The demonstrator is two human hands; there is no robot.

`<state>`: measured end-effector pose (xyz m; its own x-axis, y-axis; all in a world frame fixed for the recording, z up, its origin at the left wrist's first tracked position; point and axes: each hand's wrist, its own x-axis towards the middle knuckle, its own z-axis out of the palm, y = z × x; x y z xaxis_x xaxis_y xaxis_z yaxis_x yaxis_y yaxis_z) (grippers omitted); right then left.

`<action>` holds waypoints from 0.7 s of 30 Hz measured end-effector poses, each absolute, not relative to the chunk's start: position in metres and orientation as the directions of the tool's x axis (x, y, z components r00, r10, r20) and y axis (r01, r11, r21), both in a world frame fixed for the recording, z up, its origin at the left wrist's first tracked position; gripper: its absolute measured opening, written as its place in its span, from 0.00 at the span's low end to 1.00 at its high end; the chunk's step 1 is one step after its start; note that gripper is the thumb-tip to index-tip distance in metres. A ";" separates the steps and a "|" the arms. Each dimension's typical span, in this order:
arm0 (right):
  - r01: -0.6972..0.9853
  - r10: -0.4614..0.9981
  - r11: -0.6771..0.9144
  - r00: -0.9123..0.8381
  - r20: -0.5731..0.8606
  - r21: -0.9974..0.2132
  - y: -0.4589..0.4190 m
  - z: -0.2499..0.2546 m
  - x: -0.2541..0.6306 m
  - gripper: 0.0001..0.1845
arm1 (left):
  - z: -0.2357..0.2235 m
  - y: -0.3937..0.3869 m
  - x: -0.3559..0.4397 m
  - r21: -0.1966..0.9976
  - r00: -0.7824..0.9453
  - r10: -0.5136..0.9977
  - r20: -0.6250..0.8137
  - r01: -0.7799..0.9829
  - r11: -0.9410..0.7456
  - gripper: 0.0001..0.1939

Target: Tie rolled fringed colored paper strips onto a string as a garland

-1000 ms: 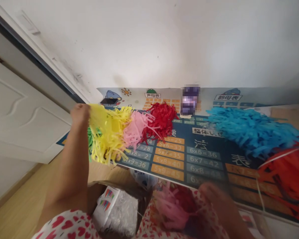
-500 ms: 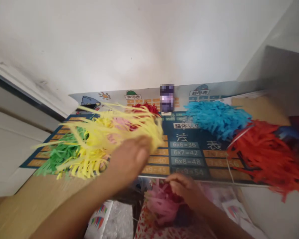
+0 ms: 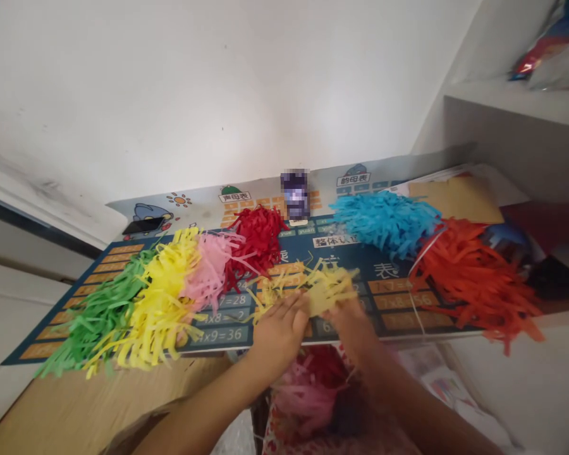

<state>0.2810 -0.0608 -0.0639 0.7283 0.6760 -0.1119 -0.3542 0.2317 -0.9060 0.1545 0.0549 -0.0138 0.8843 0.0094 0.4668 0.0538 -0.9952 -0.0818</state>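
Observation:
Both my hands meet over the blue number mat (image 3: pixel 389 272) near the table's front edge. My left hand (image 3: pixel 277 332) and my right hand (image 3: pixel 351 322) together pinch a small yellow fringed paper tassel (image 3: pixel 313 287), whose strips splay out to the left and right. Piles of fringed paper lie along the mat: green (image 3: pixel 104 313), yellow (image 3: pixel 164 297), pink (image 3: pixel 208 268) and dark red (image 3: pixel 258 237) on the left, blue (image 3: pixel 386 218) and orange-red (image 3: pixel 474 275) on the right.
More pink and red fringed paper (image 3: pixel 308 395) lies in my lap below the table edge. A small blurred object (image 3: pixel 294 194) stands at the back of the mat against the wall. A grey shelf (image 3: pixel 516 120) rises at the right. Brown cardboard (image 3: pixel 459 196) lies behind the orange pile.
My left hand carried a yellow tassel from the left pile toward the middle. My right hand came up from my lap and joined it on the tassel. The view swung right.

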 end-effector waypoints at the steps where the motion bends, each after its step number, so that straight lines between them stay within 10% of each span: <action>1: -0.316 0.636 0.265 0.767 -0.081 -0.911 -0.067 -0.061 0.294 0.31 | -0.018 0.053 0.156 -0.077 0.881 0.008 0.473 0.051 -0.996 0.16; 7: 0.011 0.100 0.363 0.994 0.051 -0.932 -0.127 -0.043 0.375 0.37 | -0.047 0.032 0.167 0.019 0.868 -0.001 0.496 -0.012 -1.000 0.14; 10: 0.287 -0.096 0.162 0.957 0.274 -0.944 -0.143 -0.035 0.377 0.28 | -0.053 0.021 0.171 0.068 0.891 -0.008 0.454 -0.044 -0.997 0.14; 13: 0.490 0.334 -0.158 0.844 0.420 -0.858 -0.139 -0.027 0.352 0.14 | -0.056 0.014 0.175 0.094 0.913 0.005 0.407 -0.036 -0.995 0.13; 16: 0.738 0.861 -0.097 0.399 0.315 -0.668 -0.118 -0.024 0.328 0.14 | -0.061 0.010 0.176 0.096 0.924 0.002 0.381 -0.037 -0.995 0.11; 21: 0.878 0.984 0.024 0.062 0.164 -0.478 -0.083 -0.037 0.332 0.16 | -0.076 0.005 0.172 0.075 0.949 0.039 0.312 0.016 -0.997 0.10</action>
<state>0.3316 -0.0828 -0.0368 0.0623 0.9844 0.1645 0.8778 0.0244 -0.4785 0.1716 0.0054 -0.0757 0.9495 0.0388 0.3115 0.0160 -0.9970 0.0754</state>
